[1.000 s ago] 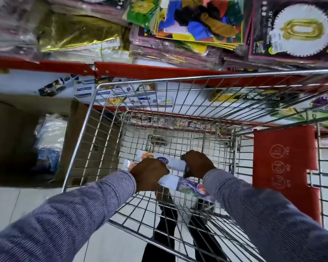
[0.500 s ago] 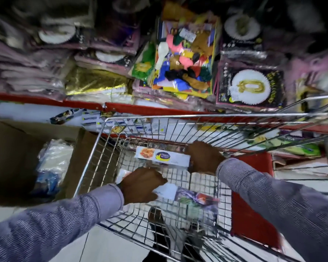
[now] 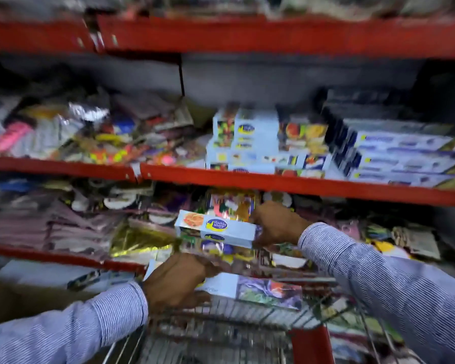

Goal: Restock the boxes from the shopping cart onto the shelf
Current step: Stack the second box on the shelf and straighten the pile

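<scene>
Across the whole view runs a red shelf unit (image 3: 286,183) with several tiers, all blurred by camera motion. On the middle tier, right of centre, sits a stack of pale blue boxes (image 3: 250,143) much like the ones being carried, with longer boxes (image 3: 405,158) just beside them. Party packets (image 3: 76,137) crowd the tiers to the left and below. At the bottom is the wire cart (image 3: 221,334), close against the shelves.

Restocking looks to be midway: some matching boxes already sit on the shelf, and two more are in the hands, lifted above the cart but not yet placed. Whether more remain in the cart cannot be told.

Both sleeved arms reach forward. The right hand (image 3: 276,224), higher and further forward, has its grip closed on the end of a box (image 3: 217,228), held level in front of the lower tier. The left hand (image 3: 176,279), palm down just over the cart, has its grip closed on a second box (image 3: 252,290), which juts out to the right
</scene>
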